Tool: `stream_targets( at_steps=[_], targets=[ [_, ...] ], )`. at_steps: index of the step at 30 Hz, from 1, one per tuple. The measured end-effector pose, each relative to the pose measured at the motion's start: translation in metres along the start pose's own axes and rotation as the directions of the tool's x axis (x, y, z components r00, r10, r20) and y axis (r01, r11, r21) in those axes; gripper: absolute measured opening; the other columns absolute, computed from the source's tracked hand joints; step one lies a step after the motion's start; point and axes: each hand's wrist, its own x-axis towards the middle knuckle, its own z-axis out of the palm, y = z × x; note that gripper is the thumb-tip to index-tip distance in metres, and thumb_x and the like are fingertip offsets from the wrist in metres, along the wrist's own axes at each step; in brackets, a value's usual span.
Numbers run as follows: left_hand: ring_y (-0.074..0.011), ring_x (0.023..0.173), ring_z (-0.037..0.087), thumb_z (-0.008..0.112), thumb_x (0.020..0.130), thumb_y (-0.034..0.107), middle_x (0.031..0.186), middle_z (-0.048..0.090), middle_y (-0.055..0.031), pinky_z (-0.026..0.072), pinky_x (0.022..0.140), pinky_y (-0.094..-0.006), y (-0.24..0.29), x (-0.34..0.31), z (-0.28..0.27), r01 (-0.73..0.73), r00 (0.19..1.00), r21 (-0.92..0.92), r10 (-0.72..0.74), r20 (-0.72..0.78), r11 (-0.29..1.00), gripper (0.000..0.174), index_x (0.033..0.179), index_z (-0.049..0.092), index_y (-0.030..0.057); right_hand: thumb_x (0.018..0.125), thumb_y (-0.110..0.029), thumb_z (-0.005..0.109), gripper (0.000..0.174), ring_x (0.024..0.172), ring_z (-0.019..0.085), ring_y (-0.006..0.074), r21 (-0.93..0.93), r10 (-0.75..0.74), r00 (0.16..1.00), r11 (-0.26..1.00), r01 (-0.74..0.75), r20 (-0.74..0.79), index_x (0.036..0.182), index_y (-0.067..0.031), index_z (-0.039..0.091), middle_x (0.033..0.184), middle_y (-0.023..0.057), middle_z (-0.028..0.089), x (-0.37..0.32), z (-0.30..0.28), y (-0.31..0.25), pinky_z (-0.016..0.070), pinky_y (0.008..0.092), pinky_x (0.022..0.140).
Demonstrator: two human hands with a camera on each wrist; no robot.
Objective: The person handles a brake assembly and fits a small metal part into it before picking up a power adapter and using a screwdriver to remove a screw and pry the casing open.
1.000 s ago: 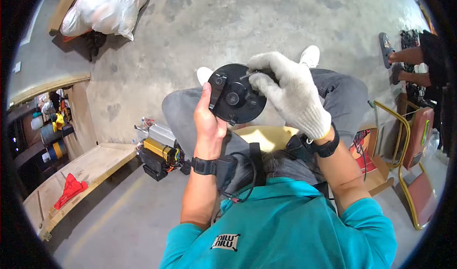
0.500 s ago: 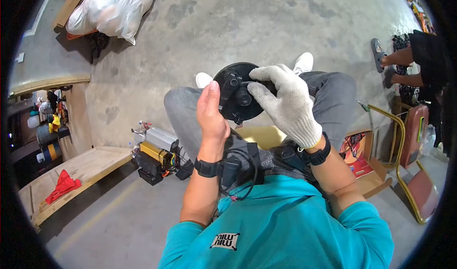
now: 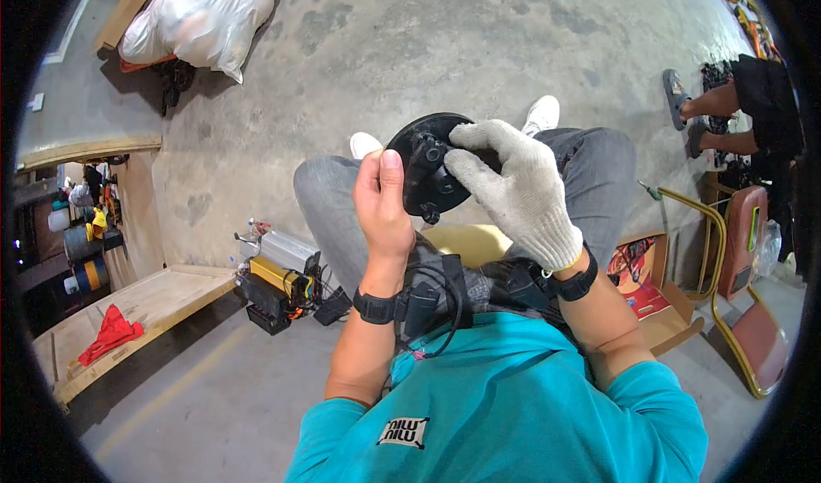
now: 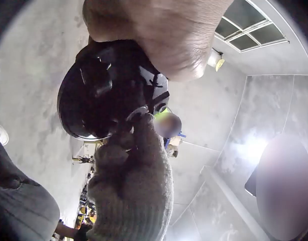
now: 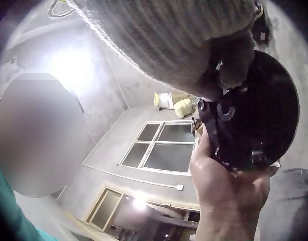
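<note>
The right hand (image 3: 523, 194) hides one side of the disc (image 3: 421, 175), so its grip there can't be seen. Most of the left hand's (image 3: 384, 214) fingers hide behind the disc. Far right of the disc, a person (image 3: 764, 98) is cut off.

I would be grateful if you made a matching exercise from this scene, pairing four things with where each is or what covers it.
Column one
1. black disc
2. red cloth
3. right hand
4. white bag

Column two
A. covered by a pale knitted glove
B. at the upper left of the head view
C. held by the bare left hand
D. lying on the wooden board

Right pairs: 1-C, 2-D, 3-A, 4-B.
</note>
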Motion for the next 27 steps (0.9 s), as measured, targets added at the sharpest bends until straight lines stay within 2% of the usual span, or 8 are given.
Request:
stream_targets(
  at_steps=[7, 9, 10, 12, 13, 19, 21, 27],
  targets=[
    [-0.0052, 0.077, 0.042, 0.053, 0.107, 0.029, 0.082, 0.052, 0.0058, 0.0368, 0.069, -0.0224, 0.002, 0.0, -0.002, -0.052, 0.998, 0.021, 0.052, 0.017, 0.998, 0.03, 0.096, 0.061, 0.0024, 0.086, -0.012, 0.078, 0.026, 0.073, 0.068, 0.0139, 0.148, 0.147, 0.988, 0.977, -0.153, 0.05, 0.107, 0.0002, 0.069, 0.086, 0.0118, 0.073, 0.0, -0.003, 0.001, 0.0548, 0.0286, 0.069],
    [-0.0098, 0.093, 0.058, 0.048, 0.109, 0.027, 0.102, 0.066, -0.0025, 0.0471, 0.087, -0.0267, 0.004, 0.0, -0.004, -0.084, 0.995, 0.122, 0.078, 0.055, 0.989, 0.032, 0.113, 0.064, -0.0004, 0.086, -0.012, 0.078, 0.027, 0.073, 0.068, 0.0126, 0.182, 0.167, 0.984, 0.968, -0.176, 0.064, 0.107, 0.0009, 0.069, 0.086, 0.0108, 0.073, 0.0, -0.004, 0.002, 0.0545, 0.0277, 0.068],
    [-0.0098, 0.093, 0.058, 0.048, 0.109, 0.027, 0.102, 0.066, -0.0025, 0.0471, 0.087, -0.0267, 0.005, 0.001, -0.002, -0.085, 0.995, 0.121, 0.079, 0.054, 0.989, 0.032, 0.113, 0.064, -0.0004, 0.086, -0.011, 0.077, 0.027, 0.073, 0.067, 0.0112, 0.214, 0.194, 0.978, 0.955, -0.207, 0.081, 0.108, 0.0015, 0.069, 0.086, 0.0098, 0.073, 0.0, -0.005, 0.002, 0.0541, 0.0268, 0.067],
    [-0.006, 0.079, 0.048, 0.058, 0.105, 0.029, 0.086, 0.058, 0.0028, 0.0417, 0.072, -0.0234, 0.011, 0.0, 0.004, -0.148, 0.989, 0.158, 0.147, 0.02, 0.976, 0.029, 0.103, 0.062, 0.0005, 0.086, -0.011, 0.077, 0.028, 0.073, 0.067, 0.0108, 0.254, 0.244, 0.963, 0.93, -0.266, 0.116, 0.109, 0.0023, 0.069, 0.086, 0.0093, 0.073, 0.002, -0.01, -0.004, 0.0539, 0.0263, 0.067],
    [-0.006, 0.079, 0.048, 0.058, 0.105, 0.029, 0.086, 0.058, 0.0028, 0.0417, 0.072, -0.0234, 0.016, -0.002, 0.007, -0.146, 0.989, 0.158, 0.145, 0.019, 0.977, 0.029, 0.103, 0.062, 0.0005, 0.086, -0.011, 0.076, 0.028, 0.073, 0.067, 0.0103, 0.292, 0.291, 0.945, 0.9, -0.323, 0.151, 0.109, 0.0031, 0.069, 0.086, 0.0088, 0.073, 0.002, -0.012, -0.006, 0.0537, 0.0257, 0.067],
    [-0.007, 0.08, 0.054, 0.064, 0.102, 0.027, 0.091, 0.064, -0.0006, 0.0461, 0.072, -0.0242, 0.02, -0.004, 0.009, -0.187, 0.982, 0.154, 0.184, 0.034, 0.97, 0.029, 0.107, 0.06, -0.0018, 0.088, -0.01, 0.074, 0.027, 0.073, 0.067, 0.0104, 0.292, 0.286, 0.944, 0.9, -0.324, 0.166, 0.109, 0.0046, 0.07, 0.085, 0.0095, 0.072, 0.003, -0.016, -0.002, 0.0536, 0.0252, 0.067],
    [-0.0081, 0.076, 0.055, 0.066, 0.1, 0.027, 0.087, 0.065, -0.0014, 0.0473, 0.068, -0.0258, 0.02, -0.005, 0.007, -0.211, 0.978, 0.269, 0.203, 0.058, 0.94, 0.03, 0.108, 0.06, -0.0017, 0.088, -0.01, 0.074, 0.027, 0.073, 0.067, 0.0103, 0.277, 0.271, 0.948, 0.91, -0.309, 0.166, 0.11, 0.0047, 0.069, 0.086, 0.0095, 0.072, 0.003, -0.015, 0.002, 0.0536, 0.0252, 0.067],
    [-0.0132, 0.072, 0.059, 0.071, 0.096, 0.027, 0.083, 0.066, -0.0062, 0.0494, 0.067, -0.0282, 0.015, -0.005, 0.007, -0.339, 0.939, 0.371, 0.337, 0.073, 0.864, 0.033, 0.108, 0.061, -0.0009, 0.088, -0.008, 0.072, 0.028, 0.075, 0.066, 0.0106, 0.323, 0.297, 0.929, 0.876, -0.358, 0.222, 0.111, 0.0056, 0.068, 0.088, 0.0079, 0.071, 0.004, -0.021, 0.0, 0.0536, 0.0253, 0.068]
  ],
)
